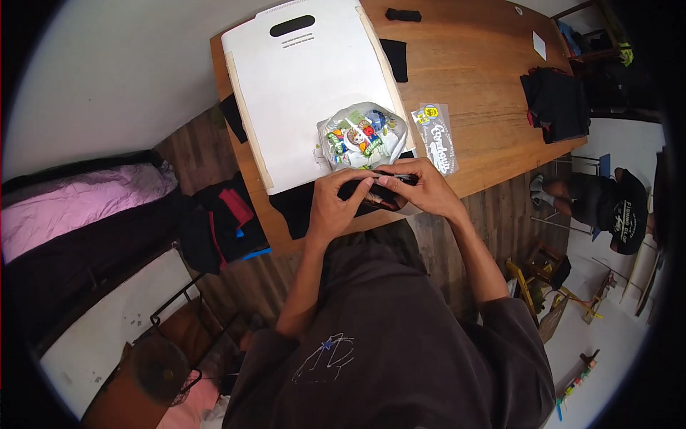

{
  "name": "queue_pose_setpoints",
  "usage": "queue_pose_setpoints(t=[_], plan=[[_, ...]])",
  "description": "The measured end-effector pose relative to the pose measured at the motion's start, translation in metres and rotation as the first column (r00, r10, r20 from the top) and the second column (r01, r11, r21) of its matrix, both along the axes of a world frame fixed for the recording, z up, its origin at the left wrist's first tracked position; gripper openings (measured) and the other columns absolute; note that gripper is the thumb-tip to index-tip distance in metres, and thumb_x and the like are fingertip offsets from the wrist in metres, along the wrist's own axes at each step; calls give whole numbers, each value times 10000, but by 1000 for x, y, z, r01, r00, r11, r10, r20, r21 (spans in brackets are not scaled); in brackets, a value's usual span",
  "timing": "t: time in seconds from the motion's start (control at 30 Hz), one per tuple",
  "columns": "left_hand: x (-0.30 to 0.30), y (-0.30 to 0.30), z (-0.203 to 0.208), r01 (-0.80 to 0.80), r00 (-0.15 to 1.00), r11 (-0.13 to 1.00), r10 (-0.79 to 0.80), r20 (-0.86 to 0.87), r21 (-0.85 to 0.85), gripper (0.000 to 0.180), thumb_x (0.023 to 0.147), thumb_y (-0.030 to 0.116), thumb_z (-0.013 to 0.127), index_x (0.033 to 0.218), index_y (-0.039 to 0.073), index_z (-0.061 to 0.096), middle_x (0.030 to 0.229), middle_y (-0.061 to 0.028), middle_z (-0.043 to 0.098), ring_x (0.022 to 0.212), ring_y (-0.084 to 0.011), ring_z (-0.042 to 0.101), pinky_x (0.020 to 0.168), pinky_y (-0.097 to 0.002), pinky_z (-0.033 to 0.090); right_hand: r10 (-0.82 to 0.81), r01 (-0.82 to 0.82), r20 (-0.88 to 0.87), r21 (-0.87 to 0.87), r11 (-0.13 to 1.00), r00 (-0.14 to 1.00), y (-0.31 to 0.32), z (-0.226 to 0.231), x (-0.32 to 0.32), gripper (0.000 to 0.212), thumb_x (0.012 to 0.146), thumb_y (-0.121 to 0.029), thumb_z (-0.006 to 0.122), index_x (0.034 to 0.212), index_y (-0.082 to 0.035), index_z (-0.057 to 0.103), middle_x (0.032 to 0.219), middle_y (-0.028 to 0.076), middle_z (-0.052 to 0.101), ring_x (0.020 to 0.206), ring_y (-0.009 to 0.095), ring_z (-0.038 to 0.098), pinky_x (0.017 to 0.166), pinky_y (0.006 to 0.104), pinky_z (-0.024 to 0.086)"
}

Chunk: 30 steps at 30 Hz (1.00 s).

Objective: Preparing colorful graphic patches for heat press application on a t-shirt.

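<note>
Close in front of my body, my left hand (339,202) and my right hand (423,190) meet with thumbs and fingertips pinched together. Between them is a dark thin piece (384,198) with some reddish-brown on it, folded or bent; its kind is unclear. Just beyond my fingers a clear plastic bag (397,123) bulges with small colourful printed pieces. It rests on the near right part of a large white board (300,93). To the right lies a transparent film sheet (444,154) with white lettering and a yellow round emblem.
The board lies on a brown wooden table (479,79). Dark folded clothes (556,104) are stacked at its right end, and a small black roll (403,14) is at the back. Black and red fabric (221,214) hangs at the left. Another person (607,204) sits at the far right.
</note>
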State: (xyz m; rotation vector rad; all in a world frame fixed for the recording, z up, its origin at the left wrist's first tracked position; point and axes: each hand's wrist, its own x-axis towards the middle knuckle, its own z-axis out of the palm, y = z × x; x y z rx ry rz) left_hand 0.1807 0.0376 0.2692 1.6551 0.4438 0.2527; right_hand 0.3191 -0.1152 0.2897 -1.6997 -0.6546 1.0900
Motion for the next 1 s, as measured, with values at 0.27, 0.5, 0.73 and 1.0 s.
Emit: queue_pose_setpoints(t=[0.27, 0.5, 0.73, 1.0], plan=[[1, 2, 5, -105, 992, 994, 106, -71, 19, 163, 877, 122, 726, 968, -12, 738, 853, -117, 742, 782, -138, 694, 727, -274, 528, 45, -85, 245, 155, 984, 968, 6, -3, 6, 279, 905, -202, 714, 1089, 7, 719, 809, 81, 654, 625, 129, 613, 580, 273, 467], [5, 3, 9, -112, 992, 994, 111, -63, -12, 148, 880, 108, 720, 964, -12, 739, 862, -117, 743, 778, -132, 691, 722, -271, 529, 18, -18, 28, 17, 1000, 999, 8, 3, 6, 271, 907, -204, 717, 1051, 25, 720, 770, 74, 649, 705, 113, 609, 620, 292, 466], [6, 4, 8, -110, 994, 990, 111, -16, 83, 126, 869, 89, 723, 954, -3, 733, 854, -122, 728, 769, -171, 694, 704, -285, 521, 25, -33, 122, 65, 997, 992, 9, 0, 7, 253, 898, -198, 724, 1033, 16, 729, 780, 97, 665, 694, 129, 610, 627, 291, 465], [8, 4, 12, -119, 993, 988, 120, -8, 98, 121, 866, 81, 724, 952, -3, 733, 860, -127, 729, 778, -178, 699, 712, -288, 521, -13, 7, 128, 49, 999, 992, 10, -2, 5, 234, 893, -182, 725, 1026, 10, 730, 799, 110, 681, 706, 147, 624, 646, 293, 475]])
